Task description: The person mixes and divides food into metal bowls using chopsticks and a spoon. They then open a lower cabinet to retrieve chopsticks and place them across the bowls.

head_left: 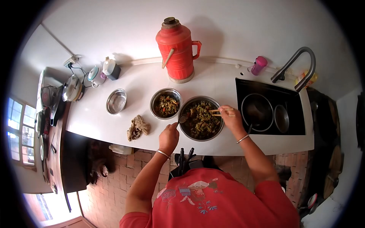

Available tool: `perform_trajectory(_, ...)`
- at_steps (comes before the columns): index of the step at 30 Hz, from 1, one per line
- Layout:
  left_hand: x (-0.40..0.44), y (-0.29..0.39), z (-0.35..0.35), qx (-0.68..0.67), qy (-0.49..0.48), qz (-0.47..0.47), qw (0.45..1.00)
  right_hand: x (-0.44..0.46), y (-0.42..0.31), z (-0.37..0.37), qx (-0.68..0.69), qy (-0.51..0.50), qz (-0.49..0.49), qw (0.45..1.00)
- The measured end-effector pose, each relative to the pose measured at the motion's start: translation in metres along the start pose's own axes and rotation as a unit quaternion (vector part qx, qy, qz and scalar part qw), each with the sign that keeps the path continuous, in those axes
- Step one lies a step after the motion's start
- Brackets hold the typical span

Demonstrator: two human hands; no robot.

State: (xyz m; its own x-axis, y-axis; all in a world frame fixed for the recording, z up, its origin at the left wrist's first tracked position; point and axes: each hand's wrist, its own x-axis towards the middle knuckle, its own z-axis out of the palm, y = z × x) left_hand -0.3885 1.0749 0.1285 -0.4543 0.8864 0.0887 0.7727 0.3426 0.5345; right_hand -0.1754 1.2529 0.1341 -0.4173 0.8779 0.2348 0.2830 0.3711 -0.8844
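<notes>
A large steel bowl [201, 137] of chopped green and brown food [202, 119] stands on the white counter. My left hand [169, 137] is closed on the handle of a metal spoon [183, 118], whose head is at the bowl's left rim. Over the right side of that bowl, my right hand [231, 117] grips wooden chopsticks [215, 113], their tips at the food. A smaller steel bowl [154, 110] with chopped food and red bits sits just to the left.
An empty steel bowl [116, 102] and a crumpled cloth [138, 127] lie to the left. A red thermos [175, 53] stands behind the bowls. On the right are a black sink [296, 123] with pans, a faucet [310, 62] and a pink cup [259, 65].
</notes>
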Motion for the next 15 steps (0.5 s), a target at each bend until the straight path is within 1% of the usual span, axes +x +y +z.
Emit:
perform_trajectory(2,0.000,0.002,0.001,0.012,-0.009,0.004,1.000,-0.006,0.020,0.016,0.051,-0.012,0.005,0.999)
perform_trajectory(3,0.001,0.002,0.001,0.013,-0.008,0.004,1.000,-0.005,0.016,0.017,0.052,-0.012,0.005,0.999)
perform_trajectory(5,0.001,0.003,0.000,0.016,-0.015,0.010,1.000,-0.004,-0.010,0.011,0.156,-0.063,0.086,0.982)
perform_trajectory(7,0.002,0.005,-0.002,0.016,-0.016,0.008,1.000,-0.005,-0.030,-0.001,0.139,-0.079,0.077,0.984)
perform_trajectory(9,0.002,0.006,-0.002,0.016,-0.015,0.004,1.000,-0.007,-0.036,-0.006,0.080,-0.129,0.025,0.988)
perform_trajectory(10,0.002,0.006,-0.003,0.010,-0.011,0.007,1.000,-0.010,-0.035,-0.003,0.080,-0.130,0.024,0.988)
perform_trajectory(12,0.002,0.005,-0.003,0.004,-0.008,0.013,1.000,-0.024,-0.034,0.006,0.052,-0.193,-0.080,0.977)
perform_trajectory(13,0.002,0.004,-0.002,0.005,-0.012,0.011,1.000,-0.029,-0.040,0.007,0.059,-0.242,-0.028,0.968)
perform_trajectory(15,0.002,0.003,-0.002,0.006,-0.013,0.009,1.000,-0.031,-0.036,0.014,0.035,-0.228,-0.093,0.969)
